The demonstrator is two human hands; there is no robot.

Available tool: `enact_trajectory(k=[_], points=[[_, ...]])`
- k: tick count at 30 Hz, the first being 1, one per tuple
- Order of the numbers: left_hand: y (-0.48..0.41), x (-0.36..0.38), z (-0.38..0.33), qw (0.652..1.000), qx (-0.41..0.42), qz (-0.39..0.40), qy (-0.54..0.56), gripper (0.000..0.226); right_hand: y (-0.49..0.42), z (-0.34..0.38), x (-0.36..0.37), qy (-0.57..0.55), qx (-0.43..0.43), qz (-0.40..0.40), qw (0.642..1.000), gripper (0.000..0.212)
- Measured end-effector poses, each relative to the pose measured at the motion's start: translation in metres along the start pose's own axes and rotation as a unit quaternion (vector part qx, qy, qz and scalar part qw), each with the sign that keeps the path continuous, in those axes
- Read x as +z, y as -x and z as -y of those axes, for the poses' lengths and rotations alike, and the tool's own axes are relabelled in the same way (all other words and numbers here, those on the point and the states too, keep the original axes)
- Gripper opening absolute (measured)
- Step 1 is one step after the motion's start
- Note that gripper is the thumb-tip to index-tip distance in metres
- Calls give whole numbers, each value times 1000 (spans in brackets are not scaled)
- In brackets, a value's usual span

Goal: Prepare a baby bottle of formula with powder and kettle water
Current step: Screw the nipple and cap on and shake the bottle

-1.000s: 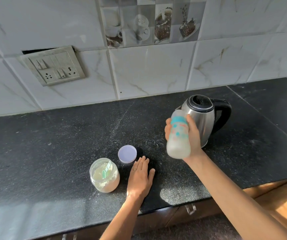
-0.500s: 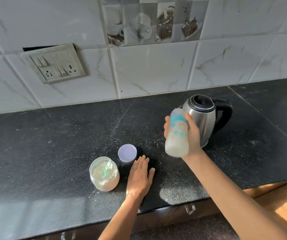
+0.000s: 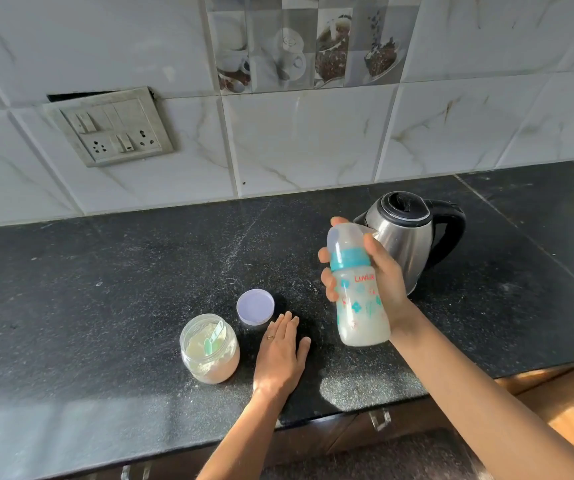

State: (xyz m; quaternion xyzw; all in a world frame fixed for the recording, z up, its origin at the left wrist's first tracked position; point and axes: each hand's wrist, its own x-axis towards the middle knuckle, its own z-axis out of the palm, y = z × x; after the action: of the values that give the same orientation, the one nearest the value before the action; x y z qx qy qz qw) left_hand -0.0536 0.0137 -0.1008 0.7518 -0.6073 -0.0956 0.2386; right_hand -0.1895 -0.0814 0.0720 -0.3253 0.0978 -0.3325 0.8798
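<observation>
My right hand grips the baby bottle above the black counter. The bottle has a teal collar, a clear cap and milky liquid inside, and it is held nearly upright, tilted slightly. Behind it stands the steel kettle with a black lid and handle. My left hand lies flat on the counter, fingers together, holding nothing. Just left of it sits the open formula jar with pale powder and a green scoop inside. Its lilac lid rests on the counter behind my fingers.
A tiled wall with a switch and socket plate rises behind the counter. The counter's front edge runs close below my left wrist, with cabinet handles under it. Powder dust speckles the counter surface.
The bottle in my right hand has shifted a little between frames, dipping and then sitting lower and more upright. My left hand, the jar, lid and kettle have stayed put.
</observation>
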Motion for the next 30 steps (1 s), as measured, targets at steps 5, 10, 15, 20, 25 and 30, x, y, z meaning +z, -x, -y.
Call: enact_trajectory(k=[5,10,15,20,25,30], points=[[1,-1,-1,1000,9,0,3,70,-9,9,-9,-195,6,-84,977,84],[0,0,0,1000,5,-1,5,68,-6,3,-6,-43,1,-43,998,61],[1,1,1,1000,4,2,12,66,-8,-7,-10,-146,10,-88,985,70],[0,2,2,1000,3,2,14,63,-6,-14,-6,-144,-48,-153,977,41],[0,2,2,1000,7,2,9,63,-3,-14,-7,-38,-15,-75,996,45],[1,1,2,1000,8,4,11,63,-12,-7,-4,-179,-24,-189,965,44]])
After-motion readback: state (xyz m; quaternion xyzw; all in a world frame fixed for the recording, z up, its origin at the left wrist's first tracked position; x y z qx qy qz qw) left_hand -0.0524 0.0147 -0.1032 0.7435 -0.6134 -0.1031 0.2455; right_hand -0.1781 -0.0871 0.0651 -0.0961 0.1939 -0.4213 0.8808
